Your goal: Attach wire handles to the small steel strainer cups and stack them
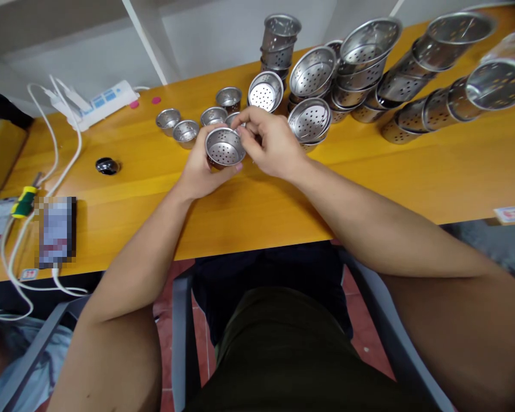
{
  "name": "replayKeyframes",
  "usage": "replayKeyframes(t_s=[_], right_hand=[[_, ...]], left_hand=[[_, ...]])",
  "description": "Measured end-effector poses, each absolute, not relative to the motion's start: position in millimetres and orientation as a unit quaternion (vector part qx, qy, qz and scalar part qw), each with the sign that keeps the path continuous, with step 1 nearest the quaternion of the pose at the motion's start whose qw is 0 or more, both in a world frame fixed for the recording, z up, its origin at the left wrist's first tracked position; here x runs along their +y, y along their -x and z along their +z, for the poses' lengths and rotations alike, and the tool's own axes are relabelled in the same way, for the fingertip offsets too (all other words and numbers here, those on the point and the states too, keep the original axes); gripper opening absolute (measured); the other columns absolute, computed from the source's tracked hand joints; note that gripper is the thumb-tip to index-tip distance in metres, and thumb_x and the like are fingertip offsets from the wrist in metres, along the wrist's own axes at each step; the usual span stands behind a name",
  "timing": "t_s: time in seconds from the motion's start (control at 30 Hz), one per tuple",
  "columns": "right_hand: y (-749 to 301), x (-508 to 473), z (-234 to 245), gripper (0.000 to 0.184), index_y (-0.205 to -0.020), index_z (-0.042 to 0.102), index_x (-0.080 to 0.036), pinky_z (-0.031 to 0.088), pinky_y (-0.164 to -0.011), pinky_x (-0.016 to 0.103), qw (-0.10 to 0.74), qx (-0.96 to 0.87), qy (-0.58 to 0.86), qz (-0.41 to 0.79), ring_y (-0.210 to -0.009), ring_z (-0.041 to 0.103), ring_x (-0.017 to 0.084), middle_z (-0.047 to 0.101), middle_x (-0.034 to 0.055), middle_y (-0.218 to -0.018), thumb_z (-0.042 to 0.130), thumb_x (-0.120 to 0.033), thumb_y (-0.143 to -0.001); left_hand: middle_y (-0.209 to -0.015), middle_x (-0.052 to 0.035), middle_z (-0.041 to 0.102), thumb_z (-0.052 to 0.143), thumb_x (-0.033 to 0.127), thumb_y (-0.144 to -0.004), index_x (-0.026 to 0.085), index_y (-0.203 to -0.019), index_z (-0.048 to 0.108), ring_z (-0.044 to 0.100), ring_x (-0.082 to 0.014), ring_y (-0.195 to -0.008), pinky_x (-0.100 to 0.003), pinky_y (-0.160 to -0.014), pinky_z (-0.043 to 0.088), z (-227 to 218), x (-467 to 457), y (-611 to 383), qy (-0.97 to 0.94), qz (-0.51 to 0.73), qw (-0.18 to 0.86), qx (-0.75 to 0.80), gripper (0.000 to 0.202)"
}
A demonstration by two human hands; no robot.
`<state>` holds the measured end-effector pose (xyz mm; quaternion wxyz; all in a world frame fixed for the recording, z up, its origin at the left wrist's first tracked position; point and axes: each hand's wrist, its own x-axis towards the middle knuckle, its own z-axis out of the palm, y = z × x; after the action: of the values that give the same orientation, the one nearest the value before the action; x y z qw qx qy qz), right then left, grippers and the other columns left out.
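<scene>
My left hand (pixel 203 169) is wrapped round a small perforated metal cup (pixel 225 147), its open top tilted toward me. At the cup's right rim, the thumb and forefinger of my right hand (pixel 268 140) are pinched together. Whatever lies between those fingertips is too small to make out. Just behind the held cup stand a few more small metal cups, among them one at the left (pixel 168 120), one nearer (pixel 186 133) and one farther back (pixel 228 98).
Stacks of larger perforated metal cups (pixel 363 68) fill the back right of the wooden table (pixel 257 212). On the left lie a white power strip (pixel 107 106) with cables, a black round object (pixel 107 166), a phone (pixel 58 232) and a green-yellow screwdriver (pixel 24 201). Another person shows at lower left.
</scene>
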<state>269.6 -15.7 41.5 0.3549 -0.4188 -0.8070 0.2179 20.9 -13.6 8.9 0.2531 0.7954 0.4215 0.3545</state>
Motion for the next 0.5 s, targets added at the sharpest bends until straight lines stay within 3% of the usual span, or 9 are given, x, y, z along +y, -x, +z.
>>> replayKeyframes(t_s=[0.3,0.5], right_hand=[[-264.5,-15.9,35.4,0.046,-0.145,0.076,-0.033,0.061,-0.089,0.049,0.374,-0.786,0.422,0.254,-0.081,0.057,0.031,0.056,0.0017,-0.083,0.055,-0.07,-0.126],[-257.3,-19.0,26.5,0.045,-0.152,0.07,-0.032,0.063,-0.078,0.045,0.405,-0.758,0.401,0.318,-0.075,0.059,0.028,0.058,0.0011,-0.086,0.056,-0.067,-0.127]], left_hand=[[-0.161,-0.013,0.077,0.107,0.078,-0.092,0.033,-0.16,0.064,0.076,-0.0455,-0.159,-0.066,-0.133,0.065,9.7,-10.6,-14.5,-0.774,0.385,0.199,0.462,0.093],[-0.147,-0.009,0.082,0.108,0.086,-0.089,0.031,-0.154,0.063,0.081,-0.0429,-0.149,-0.066,-0.125,0.069,-7.6,-3.7,-16.0,-0.752,0.418,0.207,0.465,0.097]])
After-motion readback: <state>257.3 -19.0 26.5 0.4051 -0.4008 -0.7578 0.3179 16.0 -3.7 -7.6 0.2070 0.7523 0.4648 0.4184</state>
